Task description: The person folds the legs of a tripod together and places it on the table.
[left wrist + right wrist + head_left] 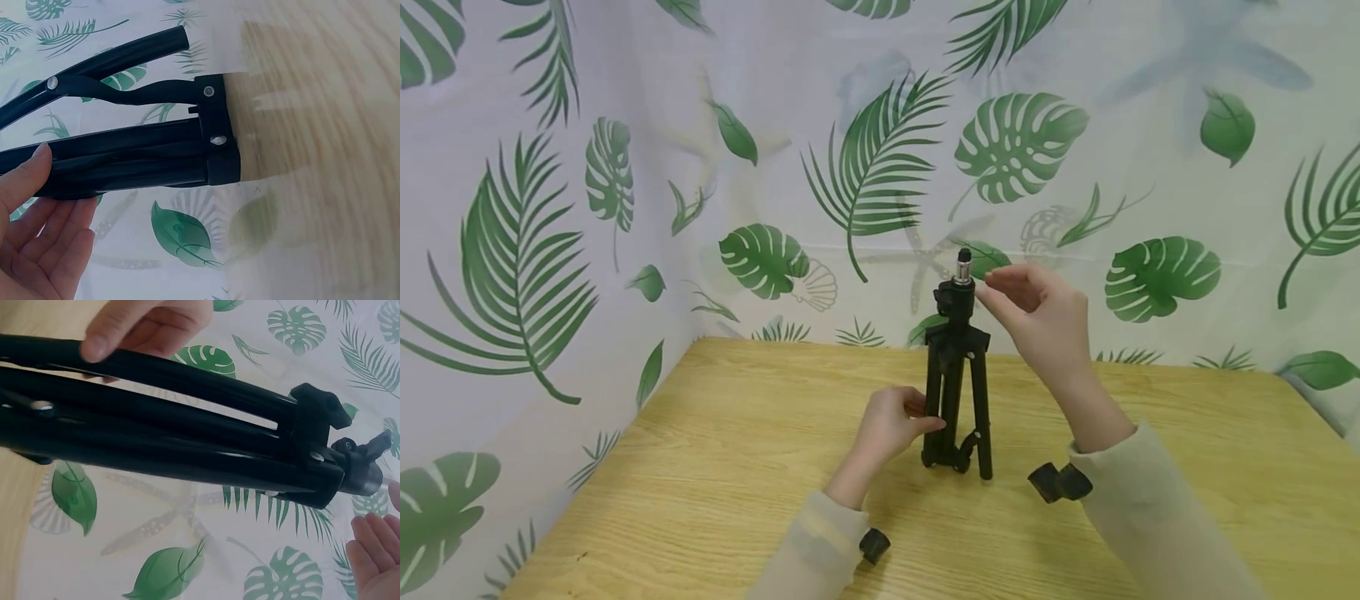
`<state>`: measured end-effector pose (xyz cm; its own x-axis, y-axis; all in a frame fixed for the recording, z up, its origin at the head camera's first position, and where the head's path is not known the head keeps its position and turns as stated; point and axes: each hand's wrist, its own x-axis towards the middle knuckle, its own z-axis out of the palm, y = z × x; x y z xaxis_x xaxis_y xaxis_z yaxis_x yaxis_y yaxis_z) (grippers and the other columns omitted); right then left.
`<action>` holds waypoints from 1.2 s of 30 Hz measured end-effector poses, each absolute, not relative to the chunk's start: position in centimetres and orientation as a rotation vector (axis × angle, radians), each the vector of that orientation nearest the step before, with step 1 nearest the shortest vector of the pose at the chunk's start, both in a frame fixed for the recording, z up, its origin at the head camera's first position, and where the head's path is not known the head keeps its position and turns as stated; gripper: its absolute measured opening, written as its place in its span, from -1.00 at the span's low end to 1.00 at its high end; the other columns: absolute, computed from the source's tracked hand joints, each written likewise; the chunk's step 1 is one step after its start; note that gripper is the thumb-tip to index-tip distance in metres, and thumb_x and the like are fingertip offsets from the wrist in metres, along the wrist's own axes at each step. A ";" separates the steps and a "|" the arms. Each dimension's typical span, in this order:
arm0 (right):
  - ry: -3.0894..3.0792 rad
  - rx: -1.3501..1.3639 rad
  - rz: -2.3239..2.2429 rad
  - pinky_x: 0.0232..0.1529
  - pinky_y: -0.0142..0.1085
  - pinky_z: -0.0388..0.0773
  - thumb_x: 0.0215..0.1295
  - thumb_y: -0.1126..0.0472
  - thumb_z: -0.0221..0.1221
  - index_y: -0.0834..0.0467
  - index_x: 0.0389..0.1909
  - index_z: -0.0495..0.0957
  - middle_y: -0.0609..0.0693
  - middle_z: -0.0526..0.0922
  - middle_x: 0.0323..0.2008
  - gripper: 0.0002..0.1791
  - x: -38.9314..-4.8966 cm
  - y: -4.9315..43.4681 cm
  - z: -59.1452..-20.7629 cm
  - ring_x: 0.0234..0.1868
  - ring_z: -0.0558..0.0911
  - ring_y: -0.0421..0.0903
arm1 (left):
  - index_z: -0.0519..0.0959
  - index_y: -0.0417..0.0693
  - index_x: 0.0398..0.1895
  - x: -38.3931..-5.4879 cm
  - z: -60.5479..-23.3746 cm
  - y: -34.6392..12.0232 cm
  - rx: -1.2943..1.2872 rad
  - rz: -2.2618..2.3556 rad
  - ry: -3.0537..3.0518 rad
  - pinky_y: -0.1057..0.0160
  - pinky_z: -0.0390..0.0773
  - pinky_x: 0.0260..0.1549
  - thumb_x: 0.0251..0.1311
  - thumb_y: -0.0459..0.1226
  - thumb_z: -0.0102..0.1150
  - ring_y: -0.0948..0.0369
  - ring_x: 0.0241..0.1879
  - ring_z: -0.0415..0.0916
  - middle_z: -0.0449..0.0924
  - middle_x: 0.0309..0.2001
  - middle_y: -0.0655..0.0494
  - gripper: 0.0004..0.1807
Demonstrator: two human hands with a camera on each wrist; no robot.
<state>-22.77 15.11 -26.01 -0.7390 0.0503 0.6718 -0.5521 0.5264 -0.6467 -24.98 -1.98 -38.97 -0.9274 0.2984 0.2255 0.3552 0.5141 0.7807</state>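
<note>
A small black tripod (957, 337) stands upright on the wooden table with its legs folded nearly together. Its silver post with a black tip (963, 267) points up from the collar. Low on one leg, my left hand (889, 425) pinches the tube between thumb and fingers; the left wrist view shows the thumb (39, 164) on top of the tube and the fingers beneath. My right hand (1045, 317) is raised beside the collar, thumb tip right at its edge, fingers loosely extended. A hinged brace (134, 94) links the leg that angles out to the lower bracket.
The wooden table (737, 467) runs back to a white curtain (760, 183) printed with green leaves. Black clip-like pieces (1060, 482) are on my right sleeve, and another black piece (875, 546) is at the left sleeve.
</note>
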 end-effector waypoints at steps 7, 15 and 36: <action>-2.162 0.364 1.238 -0.12 -0.37 0.44 0.08 0.20 0.23 0.26 -0.16 0.54 0.07 0.60 -0.20 -0.69 -21.2 16.1 -28.6 -0.14 0.57 -0.12 | 0.60 -0.16 -0.40 -24.8 -39.0 -2.0 -0.552 -1.418 -2.679 0.37 0.48 -0.49 -0.10 -0.19 0.33 0.28 -0.42 0.51 0.58 -0.44 0.13 -0.76; -2.234 0.304 1.323 -0.10 -0.49 0.39 0.08 0.22 0.23 0.29 -0.05 0.47 0.12 0.56 -0.15 -0.60 -20.3 17.0 -32.2 -0.13 0.54 -0.19 | 0.59 -0.19 -0.33 -24.6 -38.9 -2.1 -0.579 -1.369 -2.688 0.31 0.50 -0.41 -0.05 -0.17 0.30 0.18 -0.34 0.54 0.59 -0.37 0.05 -0.72; -2.514 0.330 1.212 -0.10 -0.09 0.43 0.02 0.25 0.27 0.35 -0.12 0.48 0.22 0.57 -0.20 -0.61 -20.9 16.3 -35.7 -0.12 0.54 0.10 | 0.58 -0.18 -0.25 -24.4 -38.8 -2.6 -0.577 -1.353 -2.666 0.27 0.50 -0.33 0.00 -0.18 0.26 0.11 -0.24 0.52 0.58 -0.27 0.02 -0.72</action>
<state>-20.86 16.29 -35.66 -0.9188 -0.0644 0.3895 -0.3449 0.6110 -0.7126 -24.39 -2.60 -38.80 -0.9238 0.2880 0.2523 0.3737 0.5344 0.7581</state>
